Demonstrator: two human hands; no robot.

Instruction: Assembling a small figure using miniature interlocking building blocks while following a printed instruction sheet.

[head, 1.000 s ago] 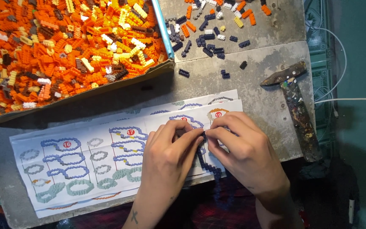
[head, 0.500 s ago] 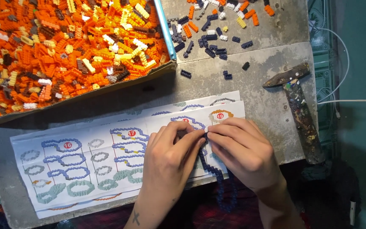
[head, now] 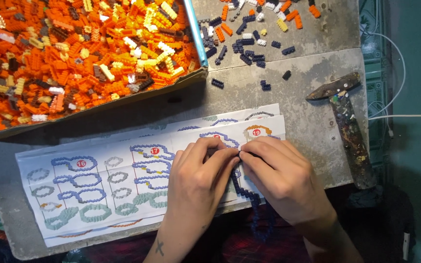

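My left hand [head: 198,180] and my right hand [head: 281,178] meet fingertip to fingertip over a long paper instruction sheet [head: 93,185]. Between them they pinch a dark blue brick chain [head: 249,202]. It runs from the fingertips down between the hands and loops past the slab's front edge. The part of the chain under my fingers is hidden. The sheet shows drawn blue, grey and green brick rings in numbered steps.
A shallow cardboard tray [head: 137,95] heaped with orange, yellow and brown small bricks fills the upper left. Loose dark blue, orange and white bricks [head: 252,41] lie scattered on the grey slab [head: 249,90]. A paint-stained hammer [head: 347,124] lies at right, with a white cable [head: 405,117] beyond.
Both hands stay joined on the chain and have shifted slightly; the fingertips press closer together. The dangling loop hangs a little lower.
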